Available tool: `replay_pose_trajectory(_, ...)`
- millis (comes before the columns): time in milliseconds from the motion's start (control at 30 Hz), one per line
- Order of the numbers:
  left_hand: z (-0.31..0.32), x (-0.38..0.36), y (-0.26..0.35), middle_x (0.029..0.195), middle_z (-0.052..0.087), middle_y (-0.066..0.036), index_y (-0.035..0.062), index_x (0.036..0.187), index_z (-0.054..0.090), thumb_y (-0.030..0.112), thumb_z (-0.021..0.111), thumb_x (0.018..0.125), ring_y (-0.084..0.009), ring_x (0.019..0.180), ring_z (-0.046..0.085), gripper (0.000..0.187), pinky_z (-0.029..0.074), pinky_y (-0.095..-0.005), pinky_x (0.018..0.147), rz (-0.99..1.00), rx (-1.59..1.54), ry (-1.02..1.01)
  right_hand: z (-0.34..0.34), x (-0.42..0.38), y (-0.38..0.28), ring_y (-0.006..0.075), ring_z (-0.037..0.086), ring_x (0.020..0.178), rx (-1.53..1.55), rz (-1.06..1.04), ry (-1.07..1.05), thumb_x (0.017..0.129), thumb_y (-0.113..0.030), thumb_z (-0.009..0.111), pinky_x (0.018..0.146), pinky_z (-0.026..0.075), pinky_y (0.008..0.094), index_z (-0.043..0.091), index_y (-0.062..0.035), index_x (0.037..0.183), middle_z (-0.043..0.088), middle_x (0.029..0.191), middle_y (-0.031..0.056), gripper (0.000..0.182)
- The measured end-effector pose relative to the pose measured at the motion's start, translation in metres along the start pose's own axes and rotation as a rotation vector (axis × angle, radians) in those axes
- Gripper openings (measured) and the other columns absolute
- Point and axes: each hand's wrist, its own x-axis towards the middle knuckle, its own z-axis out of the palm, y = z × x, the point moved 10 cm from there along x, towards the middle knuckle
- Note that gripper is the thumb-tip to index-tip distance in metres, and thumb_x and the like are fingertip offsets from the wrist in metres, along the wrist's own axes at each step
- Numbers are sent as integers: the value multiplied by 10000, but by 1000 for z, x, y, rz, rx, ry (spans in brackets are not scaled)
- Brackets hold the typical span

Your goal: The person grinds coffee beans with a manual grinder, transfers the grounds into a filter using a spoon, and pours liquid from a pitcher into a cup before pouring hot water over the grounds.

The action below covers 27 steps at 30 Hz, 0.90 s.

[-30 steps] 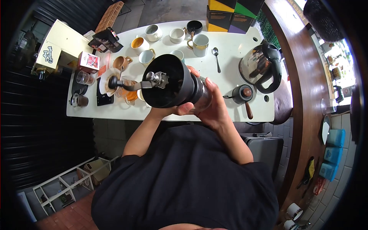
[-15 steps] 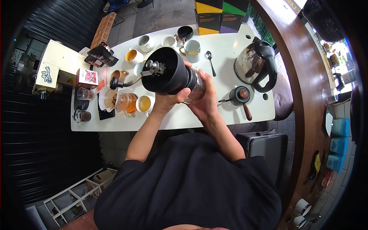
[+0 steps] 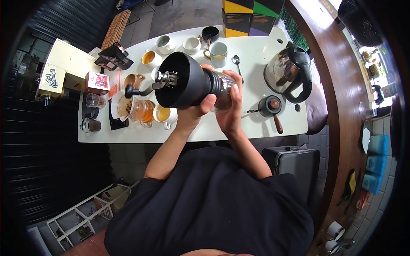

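A manual coffee grinder [image 3: 194, 83] is held above the table, tipped on its side, its wide black hopper facing left. Its metal crank [image 3: 148, 88] with a black knob sticks out of the hopper. My left hand [image 3: 197, 110] is closed round the black body from below, thumb up on the near side. Around the glass jar [image 3: 223, 91] at the grinder's right end, the fingers of my right hand [image 3: 232, 104] are wrapped. Something brown shows inside the jar. Just below the hopper stands a white cup [image 3: 165, 115] of yellowish liquid.
On the white table [image 3: 252, 123] stand several cups, a glass server [image 3: 143, 112] of amber liquid, a paper filter [image 3: 124, 107] with grounds, a spoon [image 3: 237, 64], a small dark pot [image 3: 270, 106] with a wooden handle and a large kettle [image 3: 288, 70]. Boxes [image 3: 250, 19] line the far edge.
The grinder has turned closer to level, and its glass jar shows more. Both hands stay on it, with my right-hand fingers shifted along the jar. The whole view has moved slightly.
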Motion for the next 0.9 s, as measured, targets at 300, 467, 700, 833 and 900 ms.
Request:
replay_pose_trajectory(300, -1, -1, 8, 1199, 593, -79, 36, 1250, 541, 252, 816, 767, -159, 1048, 593, 596, 496, -312, 927, -78, 31, -176, 9, -34, 52, 342, 672, 1043, 611, 770, -441, 1005, -654, 339, 767, 594, 498, 418, -97, 1434, 612, 1245, 166, 707)
replay_pose_trajectory(467, -8, -10, -1, 1134, 618, -64, 34, 1239, 558, 233, 807, 774, -141, 997, 606, 564, 514, -281, 858, -233, -39, -110, 13, -54, 59, 405, 655, 1060, 623, 807, -479, 972, -621, 458, 812, 583, 495, 386, -104, 1455, 576, 1299, 169, 711)
replay_pose_trajectory(700, -16, -26, 19, 1178, 609, -95, 23, 1277, 516, 341, 824, 761, -162, 1031, 602, 680, 499, -315, 918, -211, 5, -187, 17, -52, 49, 390, 526, 1241, 184, 624, -591, 753, -612, 748, 834, 595, 523, 187, -105, 1504, 351, 1452, 195, 1066)
replay_pose_trajectory(833, -31, -53, 32, 1181, 666, -81, 52, 1218, 632, 340, 838, 739, -194, 1102, 625, 595, 488, -368, 992, -226, 212, -152, 25, -55, 65, 269, 380, 1398, 285, 746, -574, 718, -646, 799, 1129, 386, 406, 119, -87, 1530, 294, 1499, 145, 1197)
replay_pose_trajectory(900, -42, -61, 40, 1176, 667, -74, 54, 1215, 635, 333, 838, 744, -194, 1102, 625, 584, 487, -367, 993, -249, 226, -134, 28, -62, 75, 258, 387, 1389, 225, 875, -553, 680, -559, 866, 1168, 320, 403, 247, -118, 1429, 351, 1418, 105, 1067)
